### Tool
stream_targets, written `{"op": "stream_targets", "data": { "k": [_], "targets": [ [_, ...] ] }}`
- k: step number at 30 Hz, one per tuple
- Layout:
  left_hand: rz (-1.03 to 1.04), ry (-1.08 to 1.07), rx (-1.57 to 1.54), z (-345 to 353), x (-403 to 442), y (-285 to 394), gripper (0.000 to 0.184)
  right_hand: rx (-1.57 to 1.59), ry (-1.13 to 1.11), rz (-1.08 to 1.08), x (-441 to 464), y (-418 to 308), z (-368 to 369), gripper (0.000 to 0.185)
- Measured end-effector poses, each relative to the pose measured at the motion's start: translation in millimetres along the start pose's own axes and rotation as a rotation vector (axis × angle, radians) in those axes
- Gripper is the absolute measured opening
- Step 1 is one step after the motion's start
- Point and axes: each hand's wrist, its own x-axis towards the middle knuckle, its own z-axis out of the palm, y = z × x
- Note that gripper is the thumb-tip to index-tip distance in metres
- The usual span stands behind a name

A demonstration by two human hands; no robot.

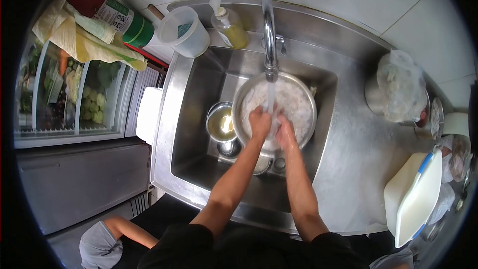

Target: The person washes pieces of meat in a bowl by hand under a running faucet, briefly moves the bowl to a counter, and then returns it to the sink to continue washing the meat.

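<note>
A large round metal bowl stands in the sink basin, full of cloudy water with pale, whitish pieces in it that I cannot name. Water runs from the chrome faucet straight down between my hands. My left hand is closed at the stream, its fingers curled; what it may hold is hidden. Close beside it, my right hand is turned with its thumb side up, the fingers blurred by the splashing water. Both hands are over the bowl's middle.
Left of the bowl sits a smaller metal bowl with yellowish liquid. A soap pump bottle and a white plastic tub stand on the back rim. On the right counter are a bagged pot and a white basin. A person's knee shows lower left.
</note>
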Motion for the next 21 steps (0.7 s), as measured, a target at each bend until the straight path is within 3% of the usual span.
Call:
{"op": "stream_targets", "data": {
  "k": [2,5,8,10,13,15,17,19,21],
  "targets": [
    [-0.02,0.042,-0.045,2,-9,4,0.05,-0.082,0.055,-0.025,4,1,1,0.053],
    [-0.263,0.062,0.095,3,4,-13,0.068,-0.323,0.193,-0.036,7,0,8,0.059],
    [-0.364,-0.09,0.124,-1,-29,47,0.082,-0.531,0.294,-0.1,8,-3,21,0.064],
    [-0.315,-0.198,0.166,-8,-21,29,0.081,-0.612,0.372,-0.232,15,6,22,0.065],
    [-0.115,-0.373,0.48,-25,30,-54,0.075,-0.583,0.236,-0.313,28,15,11,0.066],
    [-0.022,-0.459,0.475,-27,29,-38,0.068,-0.465,0.103,-0.354,23,13,13,0.066],
    [-0.026,-0.498,0.174,-31,10,-6,0.059,-0.41,0.039,-0.376,19,18,11,0.069],
    [-0.117,-0.367,0.035,-29,5,-8,0.055,-0.421,0.048,-0.392,21,22,3,0.074],
    [-0.186,-0.256,-0.088,-21,8,-21,0.05,-0.338,0.139,-0.194,-16,-2,28,0.083]
  ]
}}
